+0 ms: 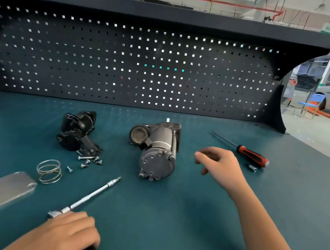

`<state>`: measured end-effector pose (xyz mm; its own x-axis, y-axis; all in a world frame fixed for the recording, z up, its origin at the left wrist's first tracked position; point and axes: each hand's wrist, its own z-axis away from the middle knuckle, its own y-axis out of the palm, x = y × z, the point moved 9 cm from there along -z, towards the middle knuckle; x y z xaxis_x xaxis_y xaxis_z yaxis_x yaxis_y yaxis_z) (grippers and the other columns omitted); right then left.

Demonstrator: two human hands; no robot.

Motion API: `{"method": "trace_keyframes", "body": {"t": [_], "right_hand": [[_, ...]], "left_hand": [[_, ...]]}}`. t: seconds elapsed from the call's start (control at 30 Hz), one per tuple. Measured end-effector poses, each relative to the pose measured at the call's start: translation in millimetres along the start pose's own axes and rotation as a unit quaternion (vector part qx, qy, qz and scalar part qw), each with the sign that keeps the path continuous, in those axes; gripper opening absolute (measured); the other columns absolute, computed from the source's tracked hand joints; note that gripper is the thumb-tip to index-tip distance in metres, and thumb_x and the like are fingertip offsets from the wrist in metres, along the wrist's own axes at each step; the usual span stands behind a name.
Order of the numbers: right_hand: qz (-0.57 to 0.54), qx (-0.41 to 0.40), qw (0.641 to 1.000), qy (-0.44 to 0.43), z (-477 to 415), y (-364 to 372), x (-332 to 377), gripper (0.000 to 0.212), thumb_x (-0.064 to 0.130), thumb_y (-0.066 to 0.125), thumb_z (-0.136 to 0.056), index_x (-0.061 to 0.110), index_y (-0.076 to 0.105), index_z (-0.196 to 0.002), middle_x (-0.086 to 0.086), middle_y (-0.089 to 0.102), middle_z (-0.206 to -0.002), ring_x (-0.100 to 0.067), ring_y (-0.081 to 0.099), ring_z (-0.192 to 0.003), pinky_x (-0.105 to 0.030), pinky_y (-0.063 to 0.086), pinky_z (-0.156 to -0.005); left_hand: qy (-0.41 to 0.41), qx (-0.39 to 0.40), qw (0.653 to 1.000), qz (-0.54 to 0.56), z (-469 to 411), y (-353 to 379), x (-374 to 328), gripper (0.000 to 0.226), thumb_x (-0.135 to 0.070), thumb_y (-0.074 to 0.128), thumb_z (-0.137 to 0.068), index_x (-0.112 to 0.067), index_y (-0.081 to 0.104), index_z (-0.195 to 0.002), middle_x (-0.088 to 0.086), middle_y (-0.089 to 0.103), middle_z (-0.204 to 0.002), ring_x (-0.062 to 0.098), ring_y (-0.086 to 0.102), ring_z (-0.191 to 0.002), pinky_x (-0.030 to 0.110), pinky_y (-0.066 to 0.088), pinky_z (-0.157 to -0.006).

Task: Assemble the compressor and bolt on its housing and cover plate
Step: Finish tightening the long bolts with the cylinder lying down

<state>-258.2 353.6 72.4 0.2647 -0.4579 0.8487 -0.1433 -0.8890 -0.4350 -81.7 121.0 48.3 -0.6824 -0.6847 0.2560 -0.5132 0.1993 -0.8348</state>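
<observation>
1. Left hand (70,231) grips a ratchet (90,195) at the desk's (175,225) near edge.
2. Right hand (218,165), empty with fingers loosely curled, is between compressor (157,150) and screwdriver (251,154).
3. Housing (78,131), bolts (89,159), spring (49,171) and plate (5,189) lie toward the left edge.

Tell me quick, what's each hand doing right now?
Left hand: grips the ratchet wrench by its handle.
Right hand: open, fingers loosely curled, holding nothing that shows.
</observation>
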Motion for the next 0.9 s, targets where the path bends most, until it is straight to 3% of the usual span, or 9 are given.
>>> {"method": "trace_keyframes", "body": {"t": [0.07, 0.1, 0.23, 0.3, 0.37, 0.5, 0.57, 0.7, 0.9], "right_hand": [[0.008, 0.047, 0.999, 0.024, 1, 10, -6, 0.011, 0.022, 0.060, -0.087, 0.024, 0.065, -0.077, 0.006, 0.070, -0.071, -0.006, 0.055, -0.044, -0.016, 0.036, -0.043], [0.018, 0.074, 0.996, 0.039, 2, 15, -9, 0.013, 0.021, 0.059, -0.088, 0.022, 0.064, -0.076, 0.006, 0.069, -0.070, -0.007, 0.055, -0.043, -0.016, 0.036, -0.041], [0.037, 0.234, 0.967, 0.090, 21, 51, -14, 0.024, 0.020, 0.052, -0.095, 0.013, 0.062, -0.075, 0.003, 0.067, -0.069, -0.006, 0.055, -0.043, -0.015, 0.038, -0.042], [-0.005, 0.333, 0.937, 0.106, 40, 78, -6, 0.024, 0.023, 0.046, -0.098, 0.011, 0.060, -0.083, 0.000, 0.069, -0.076, -0.006, 0.059, -0.047, -0.014, 0.043, -0.045], [-0.072, 0.392, 0.909, 0.126, 58, 98, 4, 0.028, 0.029, 0.041, -0.100, 0.007, 0.058, -0.096, -0.010, 0.071, -0.089, -0.009, 0.064, -0.053, -0.015, 0.048, -0.050], [-0.244, 0.387, 0.871, 0.181, 73, 116, 21, 0.032, 0.027, 0.040, -0.101, 0.000, 0.056, -0.103, -0.017, 0.072, -0.087, -0.015, 0.069, -0.060, -0.019, 0.054, -0.054], [-0.328, 0.327, 0.864, 0.200, 68, 112, 23, 0.023, 0.022, 0.042, -0.100, 0.005, 0.057, -0.095, -0.007, 0.073, -0.075, -0.014, 0.069, -0.061, -0.018, 0.054, -0.054], [-0.417, 0.203, 0.860, 0.214, 56, 98, 16, 0.019, 0.014, 0.046, -0.098, 0.007, 0.060, -0.088, -0.005, 0.070, -0.064, -0.011, 0.067, -0.054, -0.015, 0.051, -0.048], [-0.452, 0.142, 0.849, 0.233, 54, 99, 6, 0.020, 0.014, 0.052, -0.095, 0.003, 0.062, -0.082, -0.006, 0.069, -0.061, -0.012, 0.066, -0.050, -0.015, 0.049, -0.046]], "left_hand": [[-0.116, -0.058, 0.981, 0.143, -2, -10, 16, 0.028, -0.059, 0.047, -0.084, -0.032, 0.044, -0.078, -0.020, 0.042, -0.065, -0.009, 0.039, -0.057, 0.010, 0.037, -0.048], [-0.199, -0.117, 0.940, 0.250, -2, -16, 30, 0.037, -0.069, 0.050, -0.077, -0.032, 0.049, -0.077, -0.017, 0.045, -0.060, -0.005, 0.040, -0.049, 0.013, 0.035, -0.044], [-0.395, -0.336, 0.596, 0.613, 2, -12, 67, 0.040, -0.055, 0.061, -0.070, -0.020, 0.052, -0.053, -0.004, 0.028, -0.040, 0.011, 0.007, -0.031, 0.007, 0.012, -0.034], [-0.370, -0.376, 0.503, 0.685, -12, -22, 63, 0.041, -0.057, 0.052, -0.061, -0.019, 0.045, -0.048, -0.004, 0.011, -0.044, 0.013, -0.001, -0.034, 0.007, 0.011, -0.031], [-0.329, -0.392, 0.470, 0.719, -24, -31, 55, 0.043, -0.060, 0.045, -0.062, -0.019, 0.041, -0.047, -0.001, 0.006, -0.048, 0.013, -0.002, -0.033, 0.008, 0.013, -0.029], [-0.154, -0.357, 0.366, 0.845, -59, -32, 25, 0.045, -0.038, 0.050, -0.087, 0.001, 0.048, -0.065, 0.003, 0.025, -0.053, 0.006, 0.017, -0.038, 0.025, 0.019, -0.038], [-0.110, -0.363, 0.367, 0.850, -66, -31, 11, 0.046, -0.039, 0.067, -0.077, 0.000, 0.049, -0.063, 0.002, 0.026, -0.049, 0.005, 0.019, -0.036, 0.019, 0.014, -0.040], [-0.265, -0.387, 0.451, 0.760, -64, -22, 7, 0.057, -0.068, 0.072, -0.038, -0.019, 0.043, -0.043, -0.002, 0.009, -0.041, 0.008, 0.003, -0.032, 0.010, 0.011, -0.038], [-0.349, -0.430, 0.425, 0.716, -52, -5, 14, 0.062, -0.074, 0.069, -0.031, -0.022, 0.036, -0.039, -0.001, 0.004, -0.043, 0.014, 0.001, -0.034, 0.011, 0.013, -0.034]]}}
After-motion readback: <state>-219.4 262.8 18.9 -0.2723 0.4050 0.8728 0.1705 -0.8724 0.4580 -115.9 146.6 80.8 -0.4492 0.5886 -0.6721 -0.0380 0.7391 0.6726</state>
